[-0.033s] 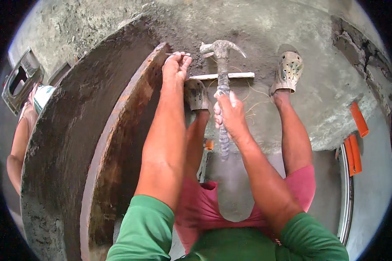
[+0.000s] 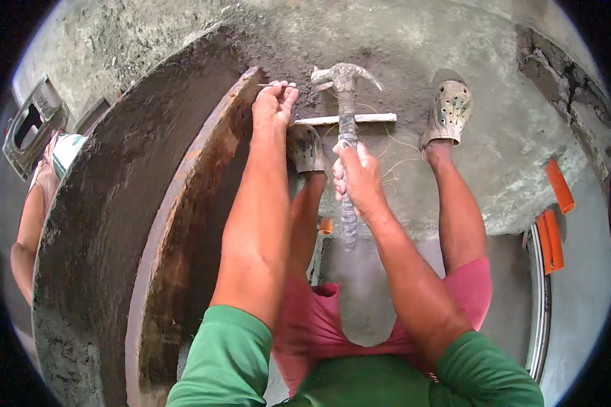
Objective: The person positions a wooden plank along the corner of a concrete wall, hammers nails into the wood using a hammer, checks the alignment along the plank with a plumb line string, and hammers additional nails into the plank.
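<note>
My left hand (image 2: 275,103) pinches a thin nail (image 2: 265,85) beside the top end of a curved wooden board (image 2: 193,169) along the inside of a curved grey cement-coated wall. In my right hand (image 2: 360,178) is a claw hammer (image 2: 346,78) with a wrapped grey handle, held upright in the picture, head toward the top. Behind the hammer, a thin white strip (image 2: 380,117) lies crosswise near my feet, with loose yellowish string (image 2: 400,142) around it on the rough cement.
My clog-shod feet stand apart on the cement. The curved wall (image 2: 102,224) fills the left; beyond it show another person's arm (image 2: 30,230) and a grey frame (image 2: 30,129). Orange pipes (image 2: 551,237) and metal lengths (image 2: 542,298) are at the right, below a cracked edge (image 2: 557,81).
</note>
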Tool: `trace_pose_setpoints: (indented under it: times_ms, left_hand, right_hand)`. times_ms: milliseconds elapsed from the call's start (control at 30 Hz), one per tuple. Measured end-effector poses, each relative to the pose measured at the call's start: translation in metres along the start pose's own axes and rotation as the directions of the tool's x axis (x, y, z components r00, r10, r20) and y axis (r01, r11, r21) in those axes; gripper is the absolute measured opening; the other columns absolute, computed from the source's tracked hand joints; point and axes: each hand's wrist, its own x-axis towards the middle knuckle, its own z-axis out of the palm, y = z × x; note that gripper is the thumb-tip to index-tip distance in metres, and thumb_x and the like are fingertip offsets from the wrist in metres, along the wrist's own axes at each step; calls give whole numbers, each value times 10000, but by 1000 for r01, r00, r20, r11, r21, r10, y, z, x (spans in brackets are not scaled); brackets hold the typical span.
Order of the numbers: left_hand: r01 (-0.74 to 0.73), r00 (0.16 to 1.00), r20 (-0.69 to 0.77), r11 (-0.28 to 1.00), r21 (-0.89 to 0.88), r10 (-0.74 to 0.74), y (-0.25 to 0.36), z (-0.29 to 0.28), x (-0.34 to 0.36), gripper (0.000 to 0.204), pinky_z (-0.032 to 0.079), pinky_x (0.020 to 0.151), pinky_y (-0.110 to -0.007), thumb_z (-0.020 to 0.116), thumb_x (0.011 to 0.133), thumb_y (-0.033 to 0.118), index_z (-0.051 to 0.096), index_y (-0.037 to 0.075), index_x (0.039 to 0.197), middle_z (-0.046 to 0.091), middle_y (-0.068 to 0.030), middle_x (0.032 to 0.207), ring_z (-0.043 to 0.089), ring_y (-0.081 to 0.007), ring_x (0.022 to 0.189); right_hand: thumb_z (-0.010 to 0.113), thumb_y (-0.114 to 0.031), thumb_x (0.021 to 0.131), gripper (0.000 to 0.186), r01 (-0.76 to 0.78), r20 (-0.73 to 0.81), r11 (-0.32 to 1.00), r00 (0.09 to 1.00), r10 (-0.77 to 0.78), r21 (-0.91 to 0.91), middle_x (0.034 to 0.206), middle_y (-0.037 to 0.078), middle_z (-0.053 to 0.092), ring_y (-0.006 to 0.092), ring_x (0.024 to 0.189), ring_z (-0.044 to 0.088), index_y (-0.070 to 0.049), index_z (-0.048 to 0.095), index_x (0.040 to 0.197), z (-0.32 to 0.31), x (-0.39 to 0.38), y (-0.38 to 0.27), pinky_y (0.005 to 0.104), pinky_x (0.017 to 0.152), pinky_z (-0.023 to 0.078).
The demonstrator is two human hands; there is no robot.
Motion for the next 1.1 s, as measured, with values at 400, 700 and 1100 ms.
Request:
trace_pose_setpoints:
  times_ms: [400, 700, 1100]
  left_hand:
    - [14, 999, -40, 990, -139, -19, 7, 11, 1, 98, 613, 884, -458, 570, 993, 18, 625, -61, 977, 694, -176, 952, 702, -304, 879]
    - [22, 993, -117, 996, -92, -33, 7, 17, 4, 80, 565, 957, -493, 585, 986, 6, 648, -45, 989, 678, -159, 927, 677, -277, 846]
    - [55, 985, -142, 962, -268, -96, 3, 23, 14, 113, 476, 1074, -560, 604, 970, -15, 629, -25, 1080, 651, -140, 977, 626, -292, 886]
  right_hand:
    - [471, -394, 1060, 342, 25, -125, 997, 992, -15, 77, 632, 11, 491, 110, 419, 455, -57, 529, 1066, 22, 38, 27, 297, 356, 398]
    - [449, -419, 1064, 382, 1, -117, 995, 993, 11, 98, 626, 5, 472, 112, 409, 440, -45, 523, 1072, 34, 49, 21, 292, 346, 390]
    - [472, -433, 1050, 375, 37, -189, 985, 982, -6, 166, 595, -9, 449, 107, 402, 438, -66, 528, 996, 48, 47, 22, 295, 345, 372]
